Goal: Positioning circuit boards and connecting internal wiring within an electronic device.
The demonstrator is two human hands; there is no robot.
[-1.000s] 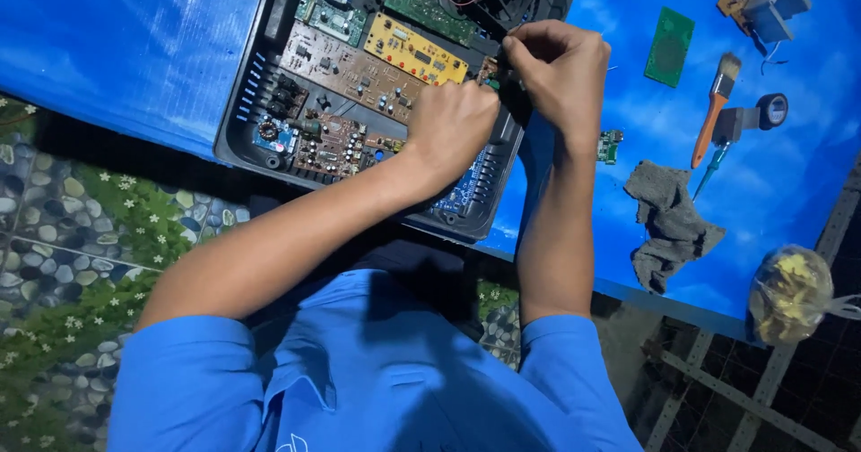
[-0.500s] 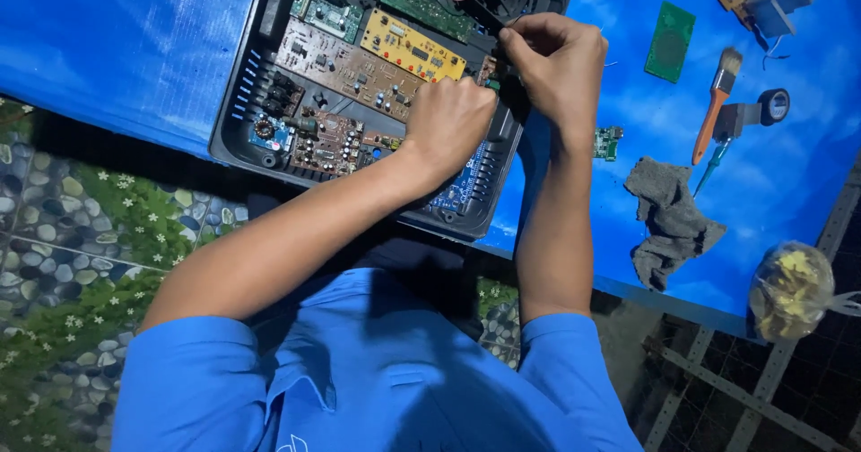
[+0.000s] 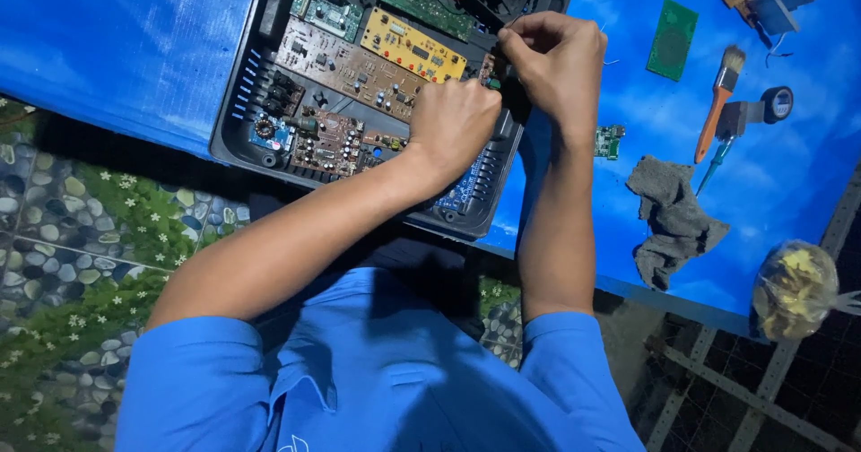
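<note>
In the head view, the person in a blue shirt leans over a table (image 3: pixel 117 48) covered with a blue, cloud-patterned sheet. A black open electronics casing (image 3: pixel 269 147) lies on it, its inside filled with circuit boards: a yellow board (image 3: pixel 408 44) toward the far side, a long brown board (image 3: pixel 345 66) beside it, a green board (image 3: pixel 421 2) at the far edge, and a smaller brown board (image 3: pixel 327 143) near the front rim.

Both hands meet at the right end of the casing. The left hand (image 3: pixel 453 125) is curled into a loose fist, knuckles up, resting over the boards near the casing's front right corner; its fingertips are hidden, so what it pinches cannot be told. The right hand (image 3: pixel 560 57) is closed too, fingers bent inward and pressed together at a small brown circuit piece (image 3: pixel 491 68) that stands just between the two hands, at the right edge of the casing's inside. Whether the piece is lifted or seated in the casing cannot be told.

To the right of the casing, on the bare sheet, lie a small green board (image 3: pixel 607 142) just beside the right forearm, a larger green square board (image 3: pixel 673 39) farther away, a paintbrush with an orange handle (image 3: pixel 717 98), a screwdriver with a green shaft (image 3: pixel 713 172), a roll of black tape (image 3: pixel 777 104), and a crumpled grey rag (image 3: pixel 673 223). A clear bag of yellowish bits (image 3: pixel 794 291) sits at the table's right edge.
</note>
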